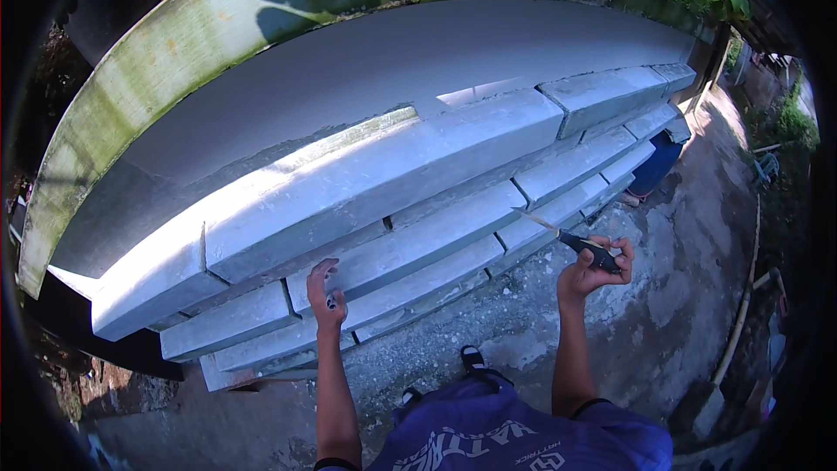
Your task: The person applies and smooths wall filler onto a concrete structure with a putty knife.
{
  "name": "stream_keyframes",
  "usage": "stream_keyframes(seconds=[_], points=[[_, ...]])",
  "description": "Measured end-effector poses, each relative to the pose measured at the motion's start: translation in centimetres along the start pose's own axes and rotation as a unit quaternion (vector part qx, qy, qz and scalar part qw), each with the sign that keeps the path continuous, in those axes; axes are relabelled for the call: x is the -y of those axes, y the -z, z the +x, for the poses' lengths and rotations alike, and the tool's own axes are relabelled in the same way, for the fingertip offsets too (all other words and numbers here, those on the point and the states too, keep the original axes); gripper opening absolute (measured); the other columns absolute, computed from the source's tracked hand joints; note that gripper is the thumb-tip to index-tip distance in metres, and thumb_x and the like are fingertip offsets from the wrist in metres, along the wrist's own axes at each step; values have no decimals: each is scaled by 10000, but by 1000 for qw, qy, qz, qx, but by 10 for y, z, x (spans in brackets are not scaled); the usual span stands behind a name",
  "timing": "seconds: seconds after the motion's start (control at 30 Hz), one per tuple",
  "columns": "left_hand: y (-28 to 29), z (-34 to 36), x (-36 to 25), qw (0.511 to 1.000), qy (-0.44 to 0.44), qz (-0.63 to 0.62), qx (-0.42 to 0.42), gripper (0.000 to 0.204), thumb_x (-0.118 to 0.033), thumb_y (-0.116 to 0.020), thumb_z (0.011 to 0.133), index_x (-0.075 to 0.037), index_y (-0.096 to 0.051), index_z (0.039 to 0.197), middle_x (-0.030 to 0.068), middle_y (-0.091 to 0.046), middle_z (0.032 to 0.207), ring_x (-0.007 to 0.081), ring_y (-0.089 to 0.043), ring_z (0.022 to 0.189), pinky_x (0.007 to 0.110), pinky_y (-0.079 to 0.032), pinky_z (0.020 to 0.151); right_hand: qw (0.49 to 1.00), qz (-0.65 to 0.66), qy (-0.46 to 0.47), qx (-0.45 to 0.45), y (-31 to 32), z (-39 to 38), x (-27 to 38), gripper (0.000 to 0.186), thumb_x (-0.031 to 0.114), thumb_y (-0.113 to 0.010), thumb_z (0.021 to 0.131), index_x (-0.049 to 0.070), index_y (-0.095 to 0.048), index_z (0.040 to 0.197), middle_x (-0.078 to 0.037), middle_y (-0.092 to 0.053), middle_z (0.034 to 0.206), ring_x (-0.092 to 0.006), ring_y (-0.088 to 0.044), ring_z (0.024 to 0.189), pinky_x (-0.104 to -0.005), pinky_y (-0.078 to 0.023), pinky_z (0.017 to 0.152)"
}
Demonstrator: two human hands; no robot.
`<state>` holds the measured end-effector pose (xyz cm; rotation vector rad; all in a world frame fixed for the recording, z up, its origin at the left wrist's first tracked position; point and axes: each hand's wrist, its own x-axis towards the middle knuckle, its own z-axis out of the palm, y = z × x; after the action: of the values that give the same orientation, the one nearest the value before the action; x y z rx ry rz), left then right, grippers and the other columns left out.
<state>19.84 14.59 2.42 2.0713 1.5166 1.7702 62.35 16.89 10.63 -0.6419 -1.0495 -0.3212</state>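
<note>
My right hand (591,272) is closed around the black handle of a small trowel (571,240). Its narrow pointed blade (536,219) tips up and to the left, in front of the lower pale blocks. Close to the front of the stacked grey-white blocks (384,187) is my left hand (326,292), with its fingers bent and a gap between them and the thumb. A small dark spot shows near the base of its thumb, too small to make out. Dark upright gaps separate the long blocks, which lie in stepped rows.
Behind the blocks stands a smooth pale wall (471,44), under a curved, green-stained ledge (157,78). A dark blue container (658,161) sits at the right end of the blocks. Rough concrete ground (680,296) bears pale crumbs, and a long pole (743,318) lies at the right.
</note>
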Motion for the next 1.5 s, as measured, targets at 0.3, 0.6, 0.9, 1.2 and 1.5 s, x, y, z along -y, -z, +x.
stream_keyframes(seconds=[0.3,0.6,0.9,1.2,1.5], points=[[21,104,-160,942,-93,295,-130,538,-152,-515,873,-72,-397,1392,195,-449,1392,346,-409,1316,495,-273,1102,981,-35,-185,45,84,-56,-4,464,143,-643,918,167,-223,1113,-129,-273,1231,-178,-362,1005,-320,-441,859],[-29,155,-186,902,40,428,36,922,17,-611,629,-141,-301,1483,189,-443,1412,316,-374,1356,468,-189,1186,977,-20,-209,23,98,-48,-18,480,157,-666,904,163,-231,1106,-129,-282,1216,-183,-351,1023,-322,-437,891],[-128,182,-224,895,-25,424,134,976,-90,-694,633,-137,-253,1502,315,-378,1408,419,-363,1342,452,-250,1152,978,-107,-178,24,137,-39,-25,425,197,-620,941,138,-230,1098,-126,-316,1205,-169,-418,920,-289,-458,802],[-225,203,-248,913,-102,363,154,952,-98,-655,660,-134,-227,1509,358,-381,1383,469,-366,1322,474,-257,1139,969,-146,-197,4,180,-31,-27,413,180,-609,947,128,-231,1106,-114,-328,1185,-165,-425,895,-291,-446,779],[-294,215,-270,918,-152,322,172,842,-109,-618,703,-65,-288,1477,421,-369,1346,512,-374,1294,486,-247,1134,968,-168,-186,-18,203,-26,-34,405,162,-604,949,127,-235,1112,-109,-332,1185,-159,-437,882,-300,-441,783]])
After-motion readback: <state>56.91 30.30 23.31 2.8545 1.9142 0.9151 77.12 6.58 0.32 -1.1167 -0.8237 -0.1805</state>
